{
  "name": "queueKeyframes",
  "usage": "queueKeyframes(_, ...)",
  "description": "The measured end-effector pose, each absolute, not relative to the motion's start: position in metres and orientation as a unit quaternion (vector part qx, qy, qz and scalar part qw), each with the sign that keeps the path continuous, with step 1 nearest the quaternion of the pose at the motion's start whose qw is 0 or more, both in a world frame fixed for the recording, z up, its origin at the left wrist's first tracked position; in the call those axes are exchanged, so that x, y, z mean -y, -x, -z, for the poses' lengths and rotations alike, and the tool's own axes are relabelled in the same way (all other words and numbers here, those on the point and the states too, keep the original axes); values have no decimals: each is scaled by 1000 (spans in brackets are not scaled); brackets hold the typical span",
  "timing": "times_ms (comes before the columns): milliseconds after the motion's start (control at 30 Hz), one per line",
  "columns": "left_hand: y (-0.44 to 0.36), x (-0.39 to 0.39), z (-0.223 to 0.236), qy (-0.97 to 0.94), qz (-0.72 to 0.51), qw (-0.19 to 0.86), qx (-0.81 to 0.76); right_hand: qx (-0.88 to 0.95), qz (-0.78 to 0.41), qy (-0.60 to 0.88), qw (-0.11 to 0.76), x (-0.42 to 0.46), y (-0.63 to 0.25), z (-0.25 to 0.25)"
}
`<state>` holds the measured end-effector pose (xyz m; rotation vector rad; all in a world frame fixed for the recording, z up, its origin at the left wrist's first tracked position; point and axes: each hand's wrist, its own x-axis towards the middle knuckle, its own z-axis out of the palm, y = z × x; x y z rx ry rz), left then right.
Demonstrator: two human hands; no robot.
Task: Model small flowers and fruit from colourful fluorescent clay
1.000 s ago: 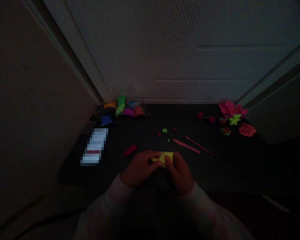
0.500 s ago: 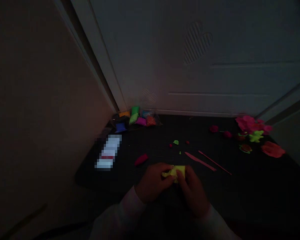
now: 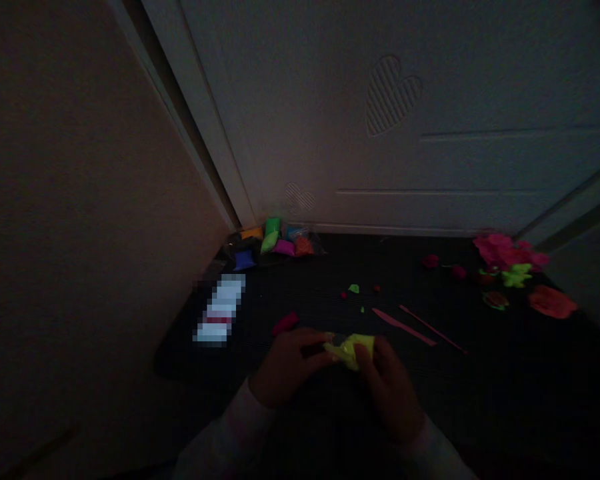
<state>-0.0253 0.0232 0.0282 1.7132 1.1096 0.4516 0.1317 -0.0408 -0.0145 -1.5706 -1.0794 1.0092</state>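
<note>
A yellow packet of modelling clay (image 3: 353, 352) is held low over the front of the dark table, with a shiny, crumpled left end. My right hand (image 3: 393, 390) grips its right side, thumb pressed on top. At the left end, my left hand (image 3: 293, 363) pinches the loose wrapper between thumb and fingers; the dim light blurs the exact contact. Just beyond my left hand lies a dark pink clay piece (image 3: 285, 323). Ahead are a small green leaf-shaped piece (image 3: 354, 289), a tiny green bit (image 3: 363, 309), a pink ball (image 3: 343, 295) and a reddish ball (image 3: 377, 289).
A pink modelling knife (image 3: 403, 327) and a thin pink stick tool (image 3: 433, 329) lie right of centre. Colourful clay packets (image 3: 273, 240) sit back left, near a pixelated bright screen (image 3: 221, 310). Pink flower shapes (image 3: 505, 253) and an orange-red flat shape (image 3: 553, 302) are at right.
My left hand has shifted slightly left, its fingertips now nearer the packet's left end, where the wrapper is drawn out. The view has tilted a little.
</note>
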Motion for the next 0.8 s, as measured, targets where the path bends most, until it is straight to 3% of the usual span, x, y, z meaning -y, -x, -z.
queueKeyframes(167, 28, -25, -31, -721, -180, 491, -454, 422, -448, 627, 478, 40, -129, 11)
queueKeyframes(433, 15, -7, -19, -605, -319, 535, -497, 367, -467, 626, 505, 40, -129, 10)
queueKeyframes(800, 13, -8, -13, -690, -336, 435, -471, 375, -474, 613, 509, 40, -128, 10)
